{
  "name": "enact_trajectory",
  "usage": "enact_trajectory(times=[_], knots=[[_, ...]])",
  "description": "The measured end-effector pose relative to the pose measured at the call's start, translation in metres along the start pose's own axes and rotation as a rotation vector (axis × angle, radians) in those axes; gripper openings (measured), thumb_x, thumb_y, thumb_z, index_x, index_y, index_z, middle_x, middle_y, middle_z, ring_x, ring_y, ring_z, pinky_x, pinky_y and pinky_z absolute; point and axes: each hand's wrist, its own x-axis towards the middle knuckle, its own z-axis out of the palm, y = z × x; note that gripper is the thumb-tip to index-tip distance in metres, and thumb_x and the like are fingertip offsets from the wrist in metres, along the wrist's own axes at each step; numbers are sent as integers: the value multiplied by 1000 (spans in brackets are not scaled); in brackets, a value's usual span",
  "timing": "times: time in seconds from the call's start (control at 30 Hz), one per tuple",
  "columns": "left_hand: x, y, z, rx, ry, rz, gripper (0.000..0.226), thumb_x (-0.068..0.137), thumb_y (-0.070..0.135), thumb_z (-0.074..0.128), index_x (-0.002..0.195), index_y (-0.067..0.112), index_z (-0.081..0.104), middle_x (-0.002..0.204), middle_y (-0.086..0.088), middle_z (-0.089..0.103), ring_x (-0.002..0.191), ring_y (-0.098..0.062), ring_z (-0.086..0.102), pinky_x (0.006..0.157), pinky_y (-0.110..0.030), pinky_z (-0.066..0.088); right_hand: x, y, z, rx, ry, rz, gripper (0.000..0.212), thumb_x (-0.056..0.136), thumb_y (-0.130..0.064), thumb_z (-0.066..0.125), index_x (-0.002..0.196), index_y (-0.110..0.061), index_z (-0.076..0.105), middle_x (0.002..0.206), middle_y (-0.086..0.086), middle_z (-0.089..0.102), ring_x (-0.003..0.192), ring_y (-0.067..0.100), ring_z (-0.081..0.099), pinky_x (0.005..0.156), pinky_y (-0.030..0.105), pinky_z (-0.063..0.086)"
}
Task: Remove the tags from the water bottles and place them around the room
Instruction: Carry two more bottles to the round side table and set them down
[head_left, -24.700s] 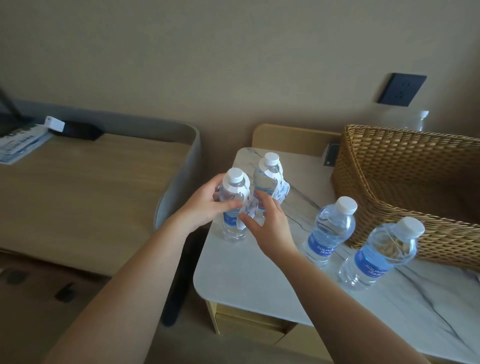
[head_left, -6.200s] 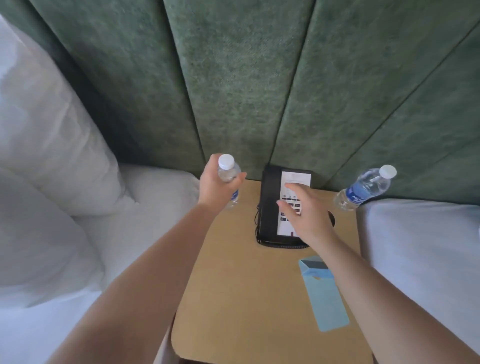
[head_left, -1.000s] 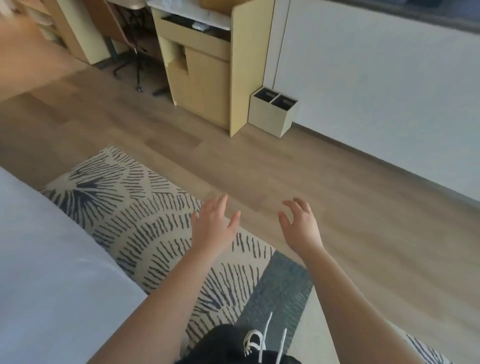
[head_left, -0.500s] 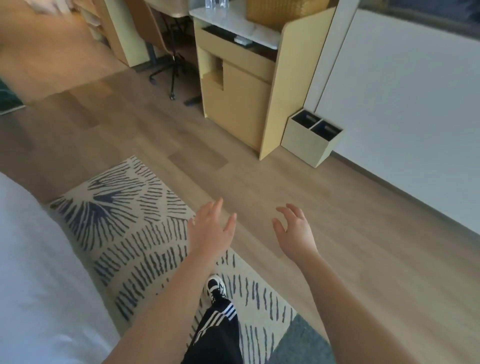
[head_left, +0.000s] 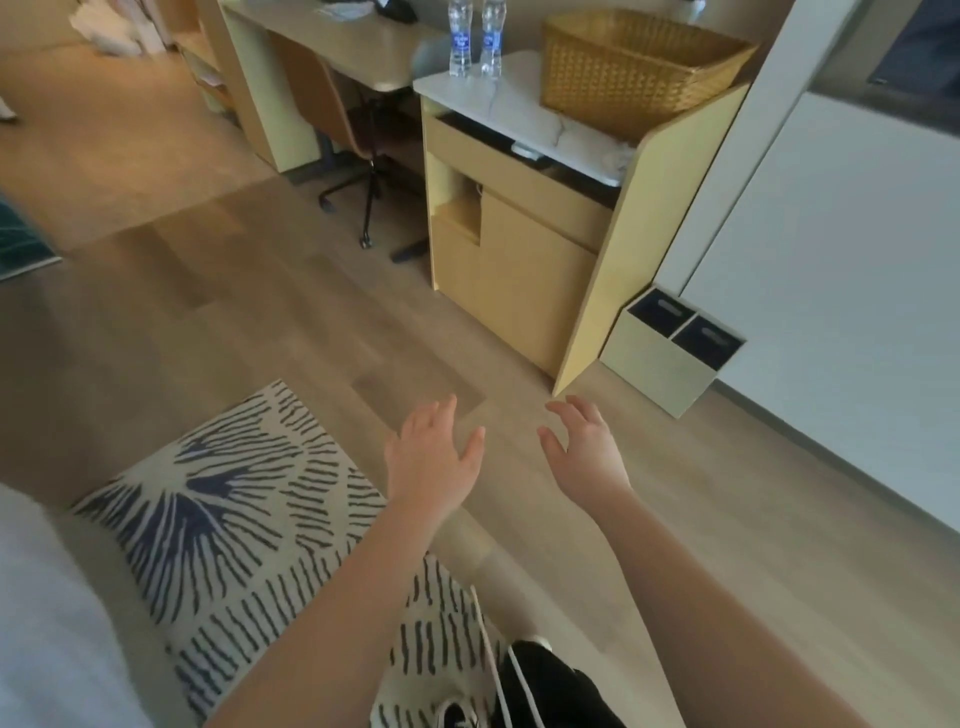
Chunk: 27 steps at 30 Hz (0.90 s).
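Two clear water bottles with blue labels, one (head_left: 459, 39) left of the other (head_left: 490, 36), stand upright on the white marble cabinet top (head_left: 519, 111) at the far end of the view. My left hand (head_left: 431, 457) and my right hand (head_left: 584, 449) hover over the wooden floor, well short of the cabinet. Both are empty with fingers spread. I cannot tell whether tags hang on the bottles.
A wicker basket (head_left: 639, 65) sits on the cabinet right of the bottles. A desk (head_left: 332, 44) and a swivel chair (head_left: 353, 135) stand to its left. A two-compartment bin (head_left: 670, 351) rests by the white wall. A patterned rug (head_left: 234, 509) and the bed edge (head_left: 47, 623) lie at left.
The cabinet, basket and bottles have come closer and further into view as I walk toward them. Both hands stay empty and spread.
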Motion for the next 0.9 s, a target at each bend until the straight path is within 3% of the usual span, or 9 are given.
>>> enact_trajectory(times=[0.33, 0.6, 0.9], knots=[[212, -4, 1, -40, 24, -22, 63, 97, 55, 36, 150, 23, 29, 156, -2, 35, 145, -20, 26, 114, -53, 25, 223, -12, 26, 6, -22, -53, 43, 95, -29, 50, 136, -16, 47, 148, 6, 35, 134, 26, 36, 104, 35, 35], [412, 16, -33, -12, 70, -19, 64, 95, 60, 34, 150, 27, 29, 154, 0, 37, 143, -19, 30, 113, -53, 24, 433, -40, 4, 12, 14, -90, 42, 95, -30, 49, 135, -20, 48, 150, 3, 34, 135, 24, 35, 104, 33, 34], [575, 7, -65, -35, 134, -5, 60, 95, 57, 40, 147, 26, 34, 150, 0, 43, 140, -17, 34, 110, -50, 27, 589, -77, 12, 21, 31, -96, 41, 95, -32, 49, 135, -21, 48, 150, 3, 33, 136, 23, 33, 103, 32, 33]])
